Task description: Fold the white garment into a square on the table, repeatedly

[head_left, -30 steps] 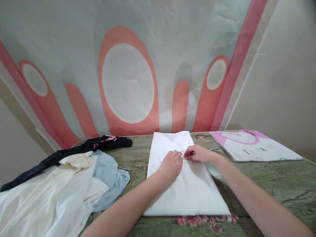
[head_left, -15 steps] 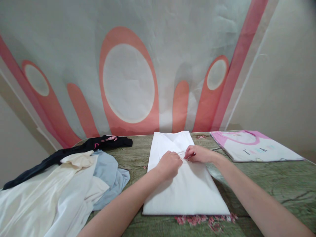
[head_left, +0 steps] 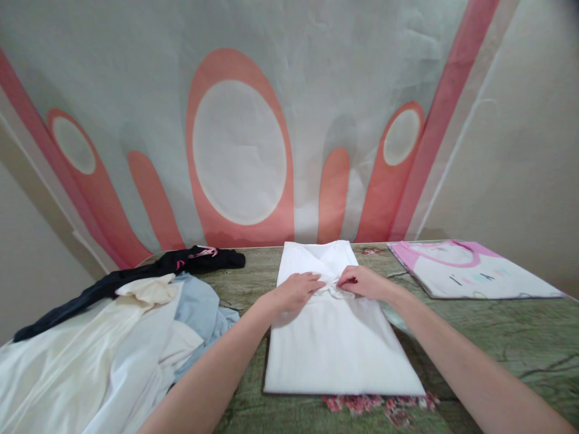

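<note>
The white garment [head_left: 344, 355] is lying in the middle of the table [head_left: 506, 325], folded into a long, flat shape, and its near edge is running almost straight. The left hand [head_left: 299, 290] is resting on its upper part with the fingers rather stretched out, palm down, and it does not seem to be gripping. The right hand [head_left: 365, 282] is holding its fingertips close together, and they seem to be pinching a small gathered strip [head_left: 335, 293] of the same cloth. How much cloth is sitting between these fingertips, I cannot tell.

In my judgement, the garment is being light and soft, with little stiffness of its own, so the layers could easily be sliding or wrinkling under a hard pull. It is not looking fragile. For the gathered strip, a gentle pinch at its edge is seeming best, while a flat hand is pressing the layers beside it. For lifting the whole, both side edges are offering the safer hold, because one corner alone would be letting the folds open.
</note>
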A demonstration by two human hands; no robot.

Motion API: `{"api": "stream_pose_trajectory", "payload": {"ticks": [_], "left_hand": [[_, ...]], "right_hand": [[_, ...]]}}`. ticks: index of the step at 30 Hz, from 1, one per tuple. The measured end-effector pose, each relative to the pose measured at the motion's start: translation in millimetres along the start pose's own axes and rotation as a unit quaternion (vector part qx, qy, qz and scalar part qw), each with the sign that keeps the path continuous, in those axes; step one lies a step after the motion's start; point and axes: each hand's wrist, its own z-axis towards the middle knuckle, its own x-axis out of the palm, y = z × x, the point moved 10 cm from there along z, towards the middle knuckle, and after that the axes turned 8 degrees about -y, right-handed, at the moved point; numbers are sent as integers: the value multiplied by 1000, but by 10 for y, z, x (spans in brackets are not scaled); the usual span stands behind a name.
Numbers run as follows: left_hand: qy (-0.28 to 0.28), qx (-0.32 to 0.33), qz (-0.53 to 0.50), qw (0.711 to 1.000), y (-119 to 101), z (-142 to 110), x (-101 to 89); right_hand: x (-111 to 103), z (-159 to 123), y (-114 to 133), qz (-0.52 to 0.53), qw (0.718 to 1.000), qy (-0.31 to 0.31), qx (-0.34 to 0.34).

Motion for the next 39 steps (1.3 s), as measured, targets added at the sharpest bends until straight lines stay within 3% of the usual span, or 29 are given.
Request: {"api": "stream_pose_trajectory", "payload": {"ticks": [3, 10, 19, 25, 29, 33, 39], "left_hand": [[-17, -10, -36, 999, 40, 4, -114], [-22, -116, -77, 990, 306, -45, -340], [33, -122, -117, 985, 258, -85, -240], [40, -135, -126, 982, 295, -96, -193], [41, -137, -124, 982, 304, -101, -200], [46, -130, -124, 983, 288, -97, -201], [47, -112, -121, 985, 264, -100, -230]], "right_hand": [[-11, -1, 67, 6, 1000, 5, -11], [-96, 35, 338, -3, 996, -72, -61], [204, -2, 531, -84, 988, -80, -100], [47, -32, 581, -148, 974, -142, -94], [99, -22, 545, -192, 971, -106, -96], [44, -26, 531, -214, 964, -133, -86], [142, 3, 503, -150, 981, -81, -91]]}}
